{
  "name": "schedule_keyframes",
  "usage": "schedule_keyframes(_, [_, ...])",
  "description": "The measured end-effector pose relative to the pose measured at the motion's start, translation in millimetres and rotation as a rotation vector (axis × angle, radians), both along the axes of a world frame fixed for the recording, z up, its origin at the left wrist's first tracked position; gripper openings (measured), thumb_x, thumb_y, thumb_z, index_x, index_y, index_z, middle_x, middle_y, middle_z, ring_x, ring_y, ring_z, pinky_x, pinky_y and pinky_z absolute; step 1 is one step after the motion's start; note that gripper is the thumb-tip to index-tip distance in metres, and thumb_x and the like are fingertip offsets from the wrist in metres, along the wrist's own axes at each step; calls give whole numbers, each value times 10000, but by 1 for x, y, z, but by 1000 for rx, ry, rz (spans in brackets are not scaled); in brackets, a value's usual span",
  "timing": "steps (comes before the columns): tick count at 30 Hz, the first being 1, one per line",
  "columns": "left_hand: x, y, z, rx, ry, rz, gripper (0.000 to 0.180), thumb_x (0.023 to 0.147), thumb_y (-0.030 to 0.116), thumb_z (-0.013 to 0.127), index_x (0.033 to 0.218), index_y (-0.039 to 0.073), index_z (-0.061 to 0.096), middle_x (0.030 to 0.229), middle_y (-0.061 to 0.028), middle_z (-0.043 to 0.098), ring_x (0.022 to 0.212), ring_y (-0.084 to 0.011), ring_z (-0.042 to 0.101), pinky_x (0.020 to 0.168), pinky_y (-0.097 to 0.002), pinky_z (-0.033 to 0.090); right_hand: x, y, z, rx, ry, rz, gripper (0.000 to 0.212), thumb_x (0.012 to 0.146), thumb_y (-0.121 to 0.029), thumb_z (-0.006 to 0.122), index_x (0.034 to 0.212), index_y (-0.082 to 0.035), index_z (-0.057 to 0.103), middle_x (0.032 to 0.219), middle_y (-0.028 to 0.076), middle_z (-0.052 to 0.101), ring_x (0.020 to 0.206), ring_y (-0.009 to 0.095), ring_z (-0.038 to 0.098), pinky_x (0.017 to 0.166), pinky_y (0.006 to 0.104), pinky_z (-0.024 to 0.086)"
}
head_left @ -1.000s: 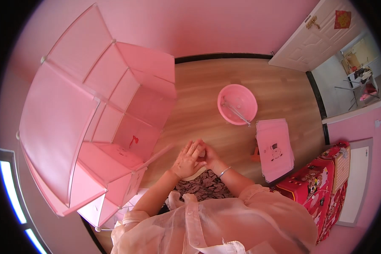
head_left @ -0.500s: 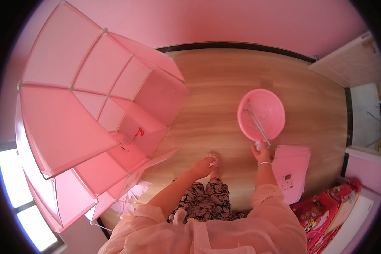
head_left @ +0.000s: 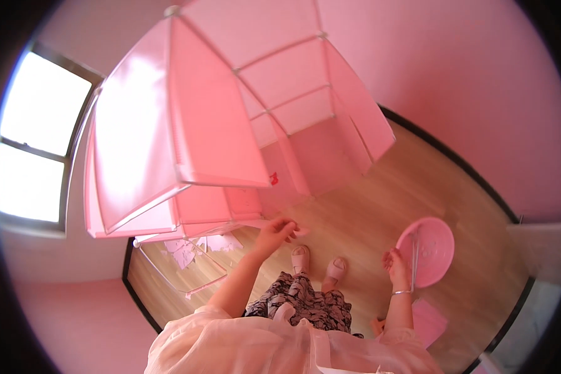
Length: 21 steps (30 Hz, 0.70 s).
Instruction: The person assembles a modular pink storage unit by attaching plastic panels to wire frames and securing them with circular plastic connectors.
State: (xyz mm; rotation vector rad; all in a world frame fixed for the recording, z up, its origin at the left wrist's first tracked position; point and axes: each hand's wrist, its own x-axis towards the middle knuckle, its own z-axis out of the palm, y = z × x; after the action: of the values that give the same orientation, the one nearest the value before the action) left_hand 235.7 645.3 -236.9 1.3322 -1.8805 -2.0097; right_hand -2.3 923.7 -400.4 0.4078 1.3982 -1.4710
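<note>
basin (head_left: 441, 257): smooth plastic | panels (head_left: 209, 106): glossy, plastic-looking | floor (head_left: 355, 215): wood-grained

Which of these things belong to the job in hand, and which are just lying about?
Apparently part of the job:
pink panel cabinet, nearest the left hand
pink basin, beside the right hand
metal rods at the basin
loose pink panels

Apparently just about:
jagged pink scraps
slippers, being worn
window

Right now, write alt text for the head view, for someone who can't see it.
A person's left hand is near a pink panelled cabinet, the right hand by a pink basin with thin metal rods in it, above a wood floor. Whether either holds anything is unclear. A bright window is at left.
</note>
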Motion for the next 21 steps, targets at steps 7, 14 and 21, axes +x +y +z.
schedule_keyframes(7, [68,-40,134,-121,911,556,323,863,298,396,1061,45,423,918,-113,525,692,-196,520,532,-298,427,60,-148,177,-217,456,693,197,823,-205,501,920,-34,506,725,53,582,586,101,531,506,214,429])
schedule_keyframes(14, [74,-43,206,-146,892,828,378,839,330,429,802,-40,499,633,-130,522,523,-224,497,471,-315,395,115,-247,330,-623,1059,755,187,841,-167,478,857,11,531,694,44,576,611,87,526,556,215,428])
schedule_keyframes(21, [83,-35,254,-76,872,790,205,822,188,466,730,10,505,674,-71,522,504,-130,485,416,-239,369,126,-294,407,-669,1242,654,248,862,-224,443,929,6,505,711,83,585,653,136,557,590,254,435])
